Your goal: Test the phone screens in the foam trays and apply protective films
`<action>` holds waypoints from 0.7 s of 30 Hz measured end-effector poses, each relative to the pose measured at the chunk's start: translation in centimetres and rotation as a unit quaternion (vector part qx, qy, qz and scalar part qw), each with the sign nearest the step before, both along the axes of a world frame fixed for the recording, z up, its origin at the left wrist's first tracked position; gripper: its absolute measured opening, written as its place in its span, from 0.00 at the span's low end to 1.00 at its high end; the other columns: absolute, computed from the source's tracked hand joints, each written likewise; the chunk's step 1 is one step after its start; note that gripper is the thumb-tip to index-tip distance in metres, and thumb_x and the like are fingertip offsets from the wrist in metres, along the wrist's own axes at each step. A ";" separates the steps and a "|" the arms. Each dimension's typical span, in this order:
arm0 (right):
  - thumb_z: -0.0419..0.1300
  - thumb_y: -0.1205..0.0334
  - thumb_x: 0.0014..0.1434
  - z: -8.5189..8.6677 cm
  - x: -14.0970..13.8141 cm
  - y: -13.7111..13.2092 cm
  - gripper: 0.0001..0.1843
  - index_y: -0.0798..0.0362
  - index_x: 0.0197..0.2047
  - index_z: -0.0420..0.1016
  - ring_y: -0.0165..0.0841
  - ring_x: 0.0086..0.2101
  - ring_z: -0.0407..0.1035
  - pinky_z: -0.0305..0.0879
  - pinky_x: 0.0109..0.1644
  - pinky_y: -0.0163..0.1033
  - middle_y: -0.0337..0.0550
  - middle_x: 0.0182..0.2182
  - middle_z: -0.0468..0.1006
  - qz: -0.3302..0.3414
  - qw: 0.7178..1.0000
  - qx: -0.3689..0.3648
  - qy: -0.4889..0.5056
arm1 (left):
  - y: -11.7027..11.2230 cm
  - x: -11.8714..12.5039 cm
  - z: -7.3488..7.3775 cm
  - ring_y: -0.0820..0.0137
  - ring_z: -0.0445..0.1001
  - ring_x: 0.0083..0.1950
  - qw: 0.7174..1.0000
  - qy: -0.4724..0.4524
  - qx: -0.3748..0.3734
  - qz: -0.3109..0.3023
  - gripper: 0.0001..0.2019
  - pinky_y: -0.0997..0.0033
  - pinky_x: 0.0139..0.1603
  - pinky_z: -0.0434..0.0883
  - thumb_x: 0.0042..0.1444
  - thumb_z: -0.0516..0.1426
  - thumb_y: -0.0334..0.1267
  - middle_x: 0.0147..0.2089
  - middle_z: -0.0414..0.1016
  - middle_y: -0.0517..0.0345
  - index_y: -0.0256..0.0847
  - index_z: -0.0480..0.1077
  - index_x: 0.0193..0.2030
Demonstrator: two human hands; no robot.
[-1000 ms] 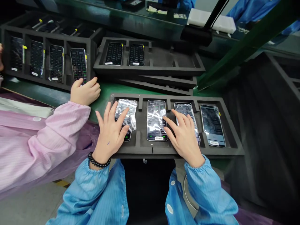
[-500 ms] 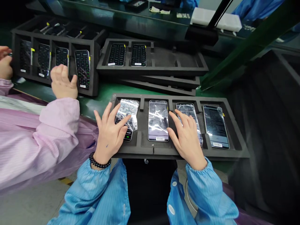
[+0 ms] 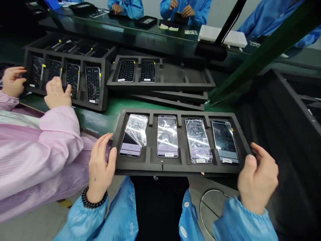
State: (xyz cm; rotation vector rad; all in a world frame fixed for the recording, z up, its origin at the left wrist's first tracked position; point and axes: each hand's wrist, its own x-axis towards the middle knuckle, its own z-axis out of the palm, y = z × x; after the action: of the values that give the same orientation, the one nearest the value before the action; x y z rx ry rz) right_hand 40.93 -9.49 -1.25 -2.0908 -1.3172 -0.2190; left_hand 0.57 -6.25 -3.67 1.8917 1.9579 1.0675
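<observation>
Bracketing the tray at both side edges with left hand and right hand open, likely needing a level grip next.

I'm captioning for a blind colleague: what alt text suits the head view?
A person's left hand and right hand flank a black tray of four lit phones, some under wrinkled clear film. At left, a pink-sleeved co-worker's hands are at another tray of phones.

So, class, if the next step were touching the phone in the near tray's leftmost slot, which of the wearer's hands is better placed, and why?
Probably the left hand: it is open beside the near tray's left end, close to that phone. The right hand is by the opposite end.
</observation>
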 end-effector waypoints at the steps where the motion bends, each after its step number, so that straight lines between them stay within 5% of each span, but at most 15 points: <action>1: 0.43 0.49 0.70 -0.3 1.3 -0.6 0.31 0.58 0.66 0.68 0.58 0.57 0.68 0.62 0.61 0.68 0.62 0.57 0.74 -0.030 0.999 -0.027 0.006 | -0.5 -0.6 -0.5 0.57 0.69 0.64 0.999 -0.003 -0.037 0.014 0.26 0.54 0.68 0.65 0.68 0.48 0.51 0.64 0.68 0.45 0.40 0.62 0.68; 7: 0.40 0.50 0.68 -2.3 4.9 -1.1 0.33 0.62 0.59 0.74 0.57 0.56 0.70 0.64 0.62 0.66 0.64 0.56 0.76 -0.009 0.995 -0.096 -0.011 | -1.0 -2.8 -2.0 0.61 0.78 0.48 0.981 0.019 -0.191 0.010 0.27 0.64 0.43 0.76 0.62 0.49 0.56 0.60 0.75 0.51 0.44 0.71 0.60; 14: 0.41 0.47 0.66 -0.8 3.8 -1.5 0.35 0.60 0.61 0.72 0.53 0.47 0.74 0.69 0.53 0.59 0.61 0.48 0.80 -0.050 0.981 -0.186 -0.005 | 0.6 -5.5 -1.8 0.60 0.78 0.37 0.972 0.023 -0.230 0.033 0.28 0.60 0.42 0.74 0.54 0.52 0.55 0.49 0.81 0.50 0.41 0.74 0.55; 17: 0.43 0.38 0.63 -0.3 2.6 -4.2 0.37 0.57 0.60 0.73 0.49 0.44 0.76 0.71 0.51 0.53 0.56 0.44 0.82 -0.037 0.976 -0.204 0.070 | 1.2 -6.9 -2.7 0.59 0.76 0.35 0.960 -0.081 -0.246 0.105 0.27 0.59 0.37 0.72 0.51 0.55 0.53 0.42 0.81 0.53 0.42 0.74 0.53; 21: 0.48 0.29 0.55 -1.0 2.1 -7.9 0.38 0.51 0.51 0.77 0.49 0.38 0.80 0.74 0.41 0.49 0.51 0.37 0.84 -0.075 0.942 -0.273 0.180 | 2.1 -7.5 -3.4 0.52 0.76 0.48 0.930 -0.255 -0.186 0.188 0.21 0.56 0.41 0.75 0.45 0.61 0.55 0.43 0.80 0.55 0.43 0.74 0.42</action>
State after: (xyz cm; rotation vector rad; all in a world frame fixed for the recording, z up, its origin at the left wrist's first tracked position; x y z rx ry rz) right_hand 42.99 -17.40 -2.24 -2.5322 -1.0730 0.5033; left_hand -6.91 -4.11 -7.11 0.9472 2.0483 1.0458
